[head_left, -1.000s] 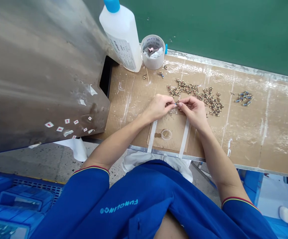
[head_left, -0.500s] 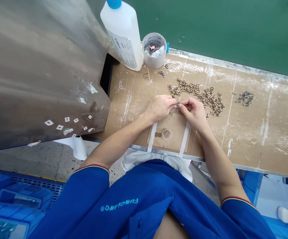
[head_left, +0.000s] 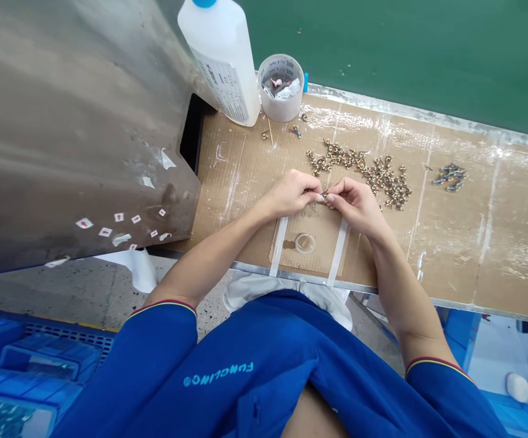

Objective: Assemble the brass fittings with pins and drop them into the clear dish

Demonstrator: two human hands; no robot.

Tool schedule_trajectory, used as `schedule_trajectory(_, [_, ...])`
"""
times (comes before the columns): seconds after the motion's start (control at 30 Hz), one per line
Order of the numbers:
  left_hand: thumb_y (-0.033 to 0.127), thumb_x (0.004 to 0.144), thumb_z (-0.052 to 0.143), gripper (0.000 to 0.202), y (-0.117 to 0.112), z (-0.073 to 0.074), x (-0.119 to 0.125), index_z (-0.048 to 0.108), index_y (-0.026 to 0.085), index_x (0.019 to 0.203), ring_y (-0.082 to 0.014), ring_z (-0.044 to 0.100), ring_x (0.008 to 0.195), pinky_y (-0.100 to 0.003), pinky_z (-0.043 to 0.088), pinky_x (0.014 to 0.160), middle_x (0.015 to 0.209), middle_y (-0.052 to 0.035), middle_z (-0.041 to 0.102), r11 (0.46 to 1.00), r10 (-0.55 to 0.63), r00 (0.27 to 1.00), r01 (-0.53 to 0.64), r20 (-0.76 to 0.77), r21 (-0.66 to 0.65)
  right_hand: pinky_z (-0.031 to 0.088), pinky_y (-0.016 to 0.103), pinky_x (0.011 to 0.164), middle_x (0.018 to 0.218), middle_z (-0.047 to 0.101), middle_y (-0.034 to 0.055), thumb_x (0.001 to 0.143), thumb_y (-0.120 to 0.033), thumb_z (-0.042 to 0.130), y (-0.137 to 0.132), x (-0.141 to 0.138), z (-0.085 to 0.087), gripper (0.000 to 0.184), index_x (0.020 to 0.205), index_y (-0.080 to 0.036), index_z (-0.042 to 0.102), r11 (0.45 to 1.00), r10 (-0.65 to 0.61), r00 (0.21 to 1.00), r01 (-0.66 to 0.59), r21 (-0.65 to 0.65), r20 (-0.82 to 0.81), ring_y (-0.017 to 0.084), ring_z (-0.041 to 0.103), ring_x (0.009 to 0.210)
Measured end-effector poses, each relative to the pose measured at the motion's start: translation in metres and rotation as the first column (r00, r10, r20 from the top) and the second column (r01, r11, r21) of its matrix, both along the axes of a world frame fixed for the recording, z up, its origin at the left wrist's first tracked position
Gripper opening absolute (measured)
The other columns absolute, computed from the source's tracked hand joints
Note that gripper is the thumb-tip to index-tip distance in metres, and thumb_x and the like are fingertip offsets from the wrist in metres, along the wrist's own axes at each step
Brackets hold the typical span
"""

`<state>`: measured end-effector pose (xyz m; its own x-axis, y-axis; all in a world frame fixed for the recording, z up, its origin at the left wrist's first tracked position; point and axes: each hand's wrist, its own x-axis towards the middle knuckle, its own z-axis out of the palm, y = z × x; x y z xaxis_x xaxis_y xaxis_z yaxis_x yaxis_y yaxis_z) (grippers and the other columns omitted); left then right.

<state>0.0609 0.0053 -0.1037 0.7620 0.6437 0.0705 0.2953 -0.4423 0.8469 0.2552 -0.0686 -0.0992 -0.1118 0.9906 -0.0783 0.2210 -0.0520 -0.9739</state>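
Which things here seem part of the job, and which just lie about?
Likely in use:
left hand
right hand
tiny part between them
pile of brass-coloured parts
cluster of blue-marked parts

Likely lying about:
bottle
tape roll
arrow stickers

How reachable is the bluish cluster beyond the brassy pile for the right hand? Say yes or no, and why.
Probably yes, once free of the left hand: the right hand could lift over the brassy pile, and nothing tall blocks the bluish cluster.

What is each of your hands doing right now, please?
Left hand: closed, pinching a tiny part, too small to identify.
Right hand: closed, pinching apparently the same tiny part.
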Motion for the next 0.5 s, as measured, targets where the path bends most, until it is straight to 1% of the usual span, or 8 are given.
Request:
schedule_trajectory(0.17, [0.022, 0.086, 0.065, 0.018, -0.0024, 0.0003, 0.0004, 0.070, 0.016, 0.070, -0.0124, 0.057, 0.065, -0.026, 0.041, 0.068, 0.068, -0.0004, 0.068, 0.999, 0.035, 0.999, -0.035, -0.024, -0.010, 0.052, 0.029, 0.062, 0.073, 0.067, 0.0018, 0.083, -0.065, 0.079, -0.0009, -0.0021, -0.0040, 0.046, 0.078, -0.022, 0.062, 1.000, -0.006, 0.999, 0.006, 0.017, 0.031, 0.015, 0.060, 0.066])
schedule_trajectory(0.27, [0.022, 0.085, 0.065, 0.016, -0.0036, 0.0000, 0.0004, 0.070, 0.015, 0.071, -0.0119, 0.057, 0.064, -0.026, 0.040, 0.067, 0.068, -0.0007, 0.069, 0.998, 0.058, 0.998, -0.058, -0.011, -0.031, 0.054, 0.030, 0.063, 0.074, 0.067, 0.0022, 0.085, -0.063, 0.078, -0.0019, -0.0045, -0.0067, 0.044, 0.079, -0.022, 0.061, 1.000, -0.017, 1.000, 0.017, 0.008, 0.024, 0.016, 0.061, 0.067])
schedule_trajectory(0.5, [0.022, 0.083, 0.065, 0.016, -0.0020, 0.0020, 0.0008, 0.071, 0.015, 0.071, -0.0116, 0.056, 0.062, -0.025, 0.041, 0.065, 0.066, -0.0004, 0.068, 0.994, 0.065, 0.997, -0.061, 0.041, -0.091, 0.058, 0.033, 0.066, 0.074, 0.070, 0.0019, 0.079, -0.074, 0.077, -0.0024, -0.0090, -0.0086, 0.053, 0.078, -0.024, 0.059, 0.997, -0.073, 0.997, 0.072, -0.027, -0.037, 0.016, 0.064, 0.066])
